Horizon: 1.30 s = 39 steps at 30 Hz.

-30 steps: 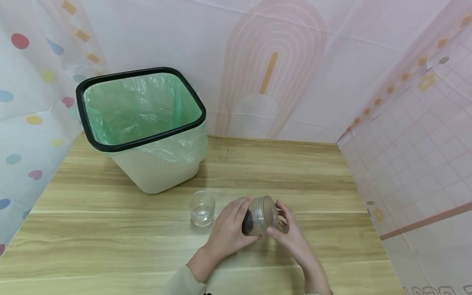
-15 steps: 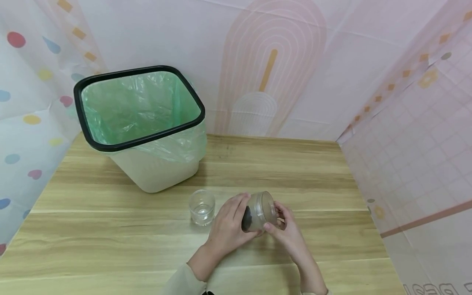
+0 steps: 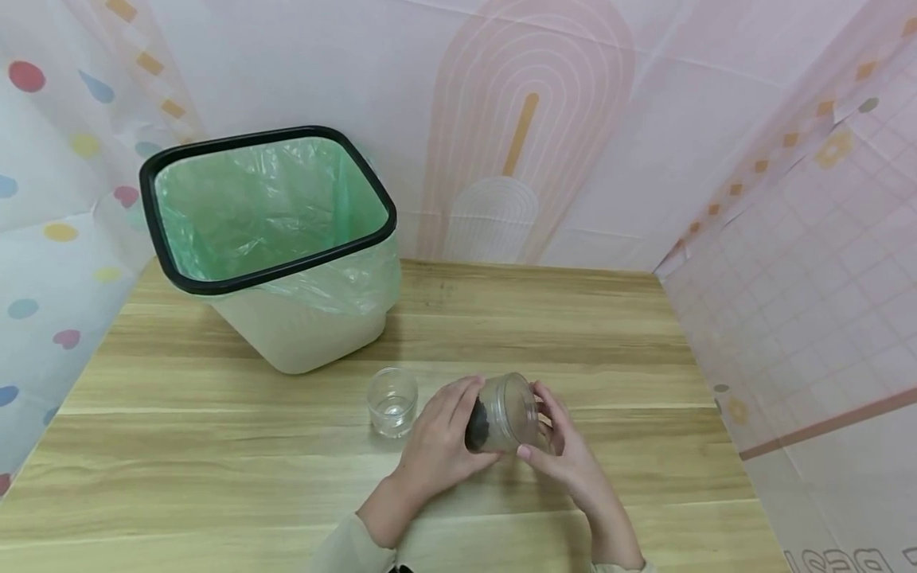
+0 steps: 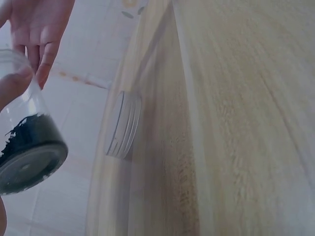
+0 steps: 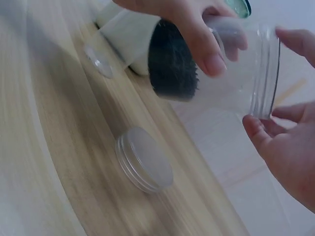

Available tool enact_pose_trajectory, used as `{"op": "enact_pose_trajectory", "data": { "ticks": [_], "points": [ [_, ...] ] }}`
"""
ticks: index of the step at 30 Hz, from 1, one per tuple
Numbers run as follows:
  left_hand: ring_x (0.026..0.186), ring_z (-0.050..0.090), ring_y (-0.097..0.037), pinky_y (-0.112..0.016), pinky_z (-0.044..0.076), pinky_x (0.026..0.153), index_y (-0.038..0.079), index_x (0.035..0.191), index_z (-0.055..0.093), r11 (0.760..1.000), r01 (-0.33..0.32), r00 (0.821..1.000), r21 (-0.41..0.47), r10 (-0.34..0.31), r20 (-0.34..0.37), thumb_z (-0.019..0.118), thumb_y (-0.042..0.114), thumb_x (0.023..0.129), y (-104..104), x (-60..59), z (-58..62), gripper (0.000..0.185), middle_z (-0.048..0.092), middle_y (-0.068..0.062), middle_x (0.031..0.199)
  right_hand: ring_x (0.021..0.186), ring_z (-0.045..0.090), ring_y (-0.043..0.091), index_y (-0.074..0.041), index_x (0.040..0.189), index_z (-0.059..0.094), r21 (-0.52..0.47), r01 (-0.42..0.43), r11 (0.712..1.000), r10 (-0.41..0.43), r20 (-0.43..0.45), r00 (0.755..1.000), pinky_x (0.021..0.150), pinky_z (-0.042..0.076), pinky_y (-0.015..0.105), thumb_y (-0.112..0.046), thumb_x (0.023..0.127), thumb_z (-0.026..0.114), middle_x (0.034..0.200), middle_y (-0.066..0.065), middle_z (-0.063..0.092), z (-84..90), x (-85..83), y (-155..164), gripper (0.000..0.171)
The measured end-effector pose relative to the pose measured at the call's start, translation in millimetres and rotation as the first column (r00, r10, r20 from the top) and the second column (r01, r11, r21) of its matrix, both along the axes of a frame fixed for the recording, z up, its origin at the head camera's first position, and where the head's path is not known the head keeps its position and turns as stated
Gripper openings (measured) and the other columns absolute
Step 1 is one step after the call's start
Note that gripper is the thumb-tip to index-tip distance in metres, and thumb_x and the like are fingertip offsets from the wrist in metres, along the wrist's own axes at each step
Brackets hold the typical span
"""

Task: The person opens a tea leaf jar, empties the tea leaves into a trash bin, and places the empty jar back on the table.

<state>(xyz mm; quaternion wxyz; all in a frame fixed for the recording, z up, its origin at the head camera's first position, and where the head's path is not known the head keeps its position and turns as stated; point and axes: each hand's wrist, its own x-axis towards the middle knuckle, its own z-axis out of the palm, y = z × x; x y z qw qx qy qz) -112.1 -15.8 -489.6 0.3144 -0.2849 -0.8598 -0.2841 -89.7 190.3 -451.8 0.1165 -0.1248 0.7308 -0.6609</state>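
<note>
Currently:
Jar point(image 3: 505, 412): I see it tilted, lid point(image 5: 143, 159) off on table point(image 3: 215, 446), dark flakes inside.
Glass point(image 3: 392, 402): little clear liquid.
Bin point(image 3: 286, 239): green liner.
Hands: left hand point(image 3: 437, 442) grips jar base; right hand point(image 3: 566, 454) fingers its mouth.
Change: jar barely moved.

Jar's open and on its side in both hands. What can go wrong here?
1. The jar is tipped with its mouth open; the dark contents could slide out onto the table.
2. The lid lies loose on the table below the hands; it could get knocked.
3. The glass cup stands close beside the left hand; it could be bumped.
</note>
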Motion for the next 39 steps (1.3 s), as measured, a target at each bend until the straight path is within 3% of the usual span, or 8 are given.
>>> {"op": "enact_pose_trajectory", "data": {
  "ticks": [7,13,19,25,29,33,36,39],
  "points": [
    [0.109,0.055,-0.028,-0.037,0.043,0.099,-0.003,0.128,0.048,0.997,-0.073,0.994,0.009,0.073,-0.075,0.085,0.047,0.053,6.3,-9.9,1.5,0.098,0.055,-0.014,0.121,0.12,0.041,0.028,-0.001,0.144,0.026,0.051,0.22,0.974,-0.224,0.103,0.969,0.094,0.042,0.021,-0.021,0.087,0.064,0.136,0.016,0.04,2.0,0.6,-8.3,0.071],
    [0.109,0.055,-0.029,-0.037,0.042,0.1,-0.004,0.129,0.047,0.996,-0.084,0.99,-0.013,0.082,-0.113,0.086,0.047,0.053,8.2,-15.9,0.8,0.1,0.055,-0.015,0.121,0.114,0.041,0.025,0.0,0.143,0.028,0.046,0.297,0.954,-0.3,0.131,0.945,0.09,0.044,0.019,-0.017,0.088,0.061,0.136,0.015,0.038,7.6,-0.2,-15.8,0.067],
    [0.109,0.055,-0.03,-0.038,0.042,0.1,-0.005,0.129,0.046,0.996,-0.081,0.99,-0.026,0.077,-0.12,0.085,0.047,0.054,10.9,-13.3,-0.9,0.099,0.055,-0.016,0.122,0.111,0.046,0.024,0.001,0.143,0.028,0.07,0.341,0.937,-0.348,0.166,0.923,0.087,0.044,0.02,-0.016,0.088,0.063,0.136,0.015,0.038,11.0,-3.4,-21.5,0.067],
    [0.11,0.055,-0.029,-0.037,0.041,0.101,-0.004,0.13,0.046,0.998,-0.06,0.996,-0.026,0.058,-0.071,0.084,0.048,0.054,11.6,-9.0,0.8,0.099,0.055,-0.015,0.121,0.112,0.044,0.026,-0.004,0.142,0.033,0.048,0.277,0.96,-0.281,0.142,0.949,0.09,0.044,0.021,-0.015,0.087,0.064,0.129,0.013,0.037,6.9,-3.9,-15.1,0.064],
    [0.111,0.054,-0.027,-0.037,0.041,0.102,-0.002,0.13,0.046,1.0,0.002,1.0,-0.022,-0.002,0.009,0.084,0.048,0.054,8.1,-7.1,4.3,0.099,0.055,-0.014,0.122,0.121,0.037,0.03,-0.006,0.143,0.032,0.027,0.147,0.989,-0.148,0.064,0.987,0.096,0.039,0.017,-0.013,0.085,0.065,0.134,0.014,0.031,2.9,-5.1,-3.1,0.068],
    [0.113,0.053,-0.026,-0.036,0.04,0.102,0.0,0.131,0.045,0.998,0.059,0.995,-0.009,-0.058,0.078,0.086,0.046,0.053,4.5,-5.3,6.3,0.1,0.054,-0.012,0.123,0.125,0.03,0.03,-0.007,0.145,0.028,0.007,0.017,1.0,-0.018,0.002,1.0,0.102,0.032,0.015,-0.009,0.085,0.064,0.142,0.013,0.023,0.6,-6.7,7.0,0.071],
    [0.114,0.053,-0.025,-0.036,0.04,0.102,0.001,0.131,0.046,0.998,0.063,0.994,0.004,-0.063,0.09,0.087,0.046,0.052,3.6,-5.1,5.6,0.1,0.054,-0.012,0.123,0.125,0.028,0.031,-0.007,0.146,0.027,-0.013,-0.005,1.0,0.005,0.003,1.0,0.104,0.03,0.014,-0.009,0.084,0.066,0.143,0.014,0.022,0.5,-8.2,8.5,0.073],
    [0.112,0.054,-0.026,-0.037,0.041,0.101,-0.001,0.129,0.047,0.999,0.036,0.998,0.012,-0.037,0.059,0.086,0.048,0.052,4.4,-5.6,4.5,0.099,0.055,-0.012,0.122,0.125,0.028,0.03,-0.004,0.146,0.024,-0.007,0.033,0.999,-0.033,0.015,0.999,0.102,0.031,0.014,-0.014,0.084,0.067,0.143,0.018,0.022,1.0,-8.8,5.1,0.076]
  ]
}}
